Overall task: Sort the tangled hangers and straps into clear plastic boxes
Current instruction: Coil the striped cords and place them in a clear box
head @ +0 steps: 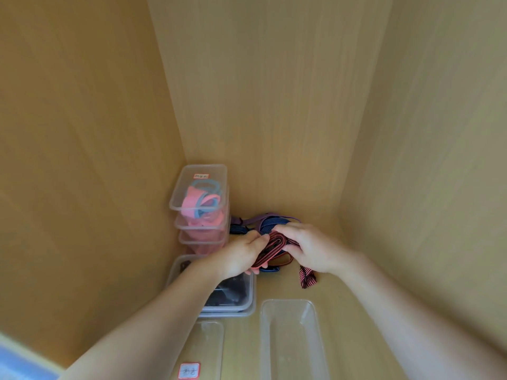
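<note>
Two bare hands work one coiled red striped strap, low inside a pale wooden cabinet.
Left hand curls its fingers round the coil, right hand pinches its far edge, fingertips tucked out of sight. At 12 o'clock, tangled blue and purple straps, partly covered. At 10 o'clock, stacked lidded clear plastic boxes hold pink and blue loops; the top red-bordered label is too blurred to read. At 7 o'clock, a clear box of dark items, half hidden by the forearm. At 6 o'clock, an open clear tub, bare bottom showing; beside it a clear lidded container, cut off, its red-bordered sticker unreadable.
</note>
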`<action>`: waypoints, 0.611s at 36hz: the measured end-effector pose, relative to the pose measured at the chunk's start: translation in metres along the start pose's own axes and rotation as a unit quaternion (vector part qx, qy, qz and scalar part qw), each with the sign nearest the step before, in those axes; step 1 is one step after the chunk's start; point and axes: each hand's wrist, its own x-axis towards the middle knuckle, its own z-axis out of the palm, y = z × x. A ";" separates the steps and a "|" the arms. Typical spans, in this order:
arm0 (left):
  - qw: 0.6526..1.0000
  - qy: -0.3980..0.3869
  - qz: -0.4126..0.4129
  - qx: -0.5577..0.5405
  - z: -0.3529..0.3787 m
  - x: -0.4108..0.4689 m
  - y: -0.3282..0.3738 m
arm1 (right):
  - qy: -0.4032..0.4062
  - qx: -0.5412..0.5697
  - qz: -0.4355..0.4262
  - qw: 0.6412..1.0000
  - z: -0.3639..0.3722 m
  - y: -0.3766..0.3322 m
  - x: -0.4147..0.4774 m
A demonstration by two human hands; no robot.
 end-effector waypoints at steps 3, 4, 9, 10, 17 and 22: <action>1.000 0.014 0.021 -0.005 0.003 -0.001 0.003 | 0.005 0.004 -0.007 1.000 -0.002 -0.004 -0.001; 0.999 0.025 0.027 -0.009 0.004 -0.002 0.003 | 0.012 0.014 -0.011 1.000 -0.003 -0.005 -0.001; 0.995 0.075 0.048 -0.049 0.011 -0.003 0.000 | 0.050 0.040 0.023 0.998 0.001 -0.005 -0.010; 0.993 0.089 0.050 -0.063 0.014 -0.003 0.000 | 0.057 0.040 0.036 0.997 0.004 -0.005 -0.011; 0.973 0.193 0.045 -0.115 0.030 0.007 0.002 | 0.081 0.122 0.089 0.985 0.020 -0.013 -0.009; 0.968 0.198 0.037 -0.151 0.031 0.009 0.006 | 0.057 0.165 0.085 0.981 0.022 -0.013 -0.009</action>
